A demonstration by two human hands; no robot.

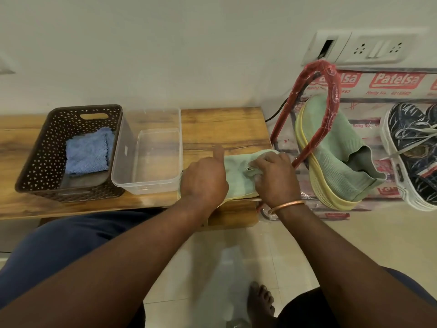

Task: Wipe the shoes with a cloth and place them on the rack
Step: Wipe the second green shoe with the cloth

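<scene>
Basket [35,162] holding a blue cloth [87,152]; beside it a clear tub [123,162]. On the wooden bench [224,129] lies the green shoe [236,176]. The left hand [203,181] wraps its left end, forefinger raised. The right hand [276,178] curls onto the knit upper; a rag beneath cannot be confirmed. The shoe is probably light, soft and collapsible, so best held by the firmer sole. The rack [331,110] carries its mate [335,147].
</scene>
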